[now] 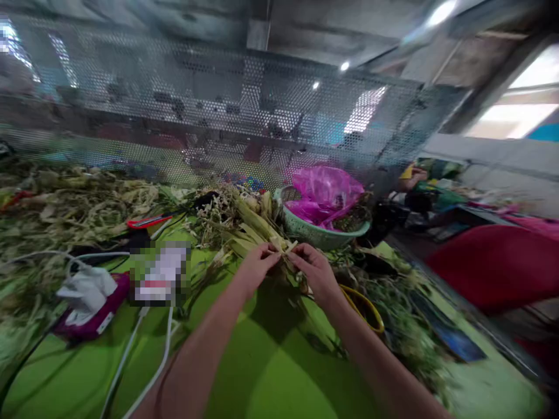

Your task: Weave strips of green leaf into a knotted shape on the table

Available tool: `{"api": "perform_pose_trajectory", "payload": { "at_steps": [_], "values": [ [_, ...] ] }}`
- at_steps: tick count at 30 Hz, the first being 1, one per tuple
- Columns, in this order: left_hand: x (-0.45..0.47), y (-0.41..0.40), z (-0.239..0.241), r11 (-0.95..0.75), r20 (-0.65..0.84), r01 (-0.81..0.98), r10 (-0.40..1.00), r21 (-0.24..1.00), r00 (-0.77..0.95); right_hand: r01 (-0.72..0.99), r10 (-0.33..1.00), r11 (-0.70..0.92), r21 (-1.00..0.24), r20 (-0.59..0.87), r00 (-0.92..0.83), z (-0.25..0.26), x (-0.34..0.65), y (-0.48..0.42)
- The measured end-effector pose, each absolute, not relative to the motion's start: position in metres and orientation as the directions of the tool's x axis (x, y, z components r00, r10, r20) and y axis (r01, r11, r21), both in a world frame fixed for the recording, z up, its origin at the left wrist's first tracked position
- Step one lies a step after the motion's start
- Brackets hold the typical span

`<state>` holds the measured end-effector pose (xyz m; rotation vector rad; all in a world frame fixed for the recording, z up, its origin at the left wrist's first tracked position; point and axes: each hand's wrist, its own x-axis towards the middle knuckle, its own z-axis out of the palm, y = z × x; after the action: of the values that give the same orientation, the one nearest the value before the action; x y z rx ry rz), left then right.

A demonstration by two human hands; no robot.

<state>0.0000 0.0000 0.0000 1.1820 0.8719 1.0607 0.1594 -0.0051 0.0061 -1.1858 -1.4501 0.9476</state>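
Note:
Both of my hands meet at the near end of a bundle of pale green stalks point(251, 227) that lies on a green table cover point(271, 361). My left hand point(255, 265) pinches the stalk ends from the left, fingers closed. My right hand point(317, 273) grips the same ends from the right, fingers curled. The stalks point away from me towards a green basket point(321, 235).
The basket holds a pink plastic bag point(325, 195). Dry leaf scraps point(74, 203) pile up at the left and back. White cables point(144, 349), a white cloth on a purple object point(89, 302), red-handled scissors point(148, 222), and a yellow ring point(364, 305) lie around. A mesh screen point(218, 116) stands behind.

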Motion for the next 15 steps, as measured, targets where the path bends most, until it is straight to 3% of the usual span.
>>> {"api": "perform_pose_trajectory", "payload": {
  "at_steps": [4,11,15],
  "values": [
    [0.0016,0.0019,0.0001,0.065,0.010,-0.273,0.964,0.960,0.265,0.206,0.971,0.222,-0.953,0.197,-0.134,0.0078,0.1552,-0.0087],
    [-0.0022,-0.0013,0.0066,0.200,-0.106,-0.389,0.963,0.899,0.248,0.191,0.965,0.263,-0.946,0.255,-0.064,0.0003,0.1589,-0.0036],
    [-0.0026,-0.0015,0.0070,0.193,-0.079,-0.387,0.953,0.902,0.292,0.196,0.958,0.288,-0.937,0.280,-0.067,-0.0014,0.1610,-0.0019]
  ]
}}
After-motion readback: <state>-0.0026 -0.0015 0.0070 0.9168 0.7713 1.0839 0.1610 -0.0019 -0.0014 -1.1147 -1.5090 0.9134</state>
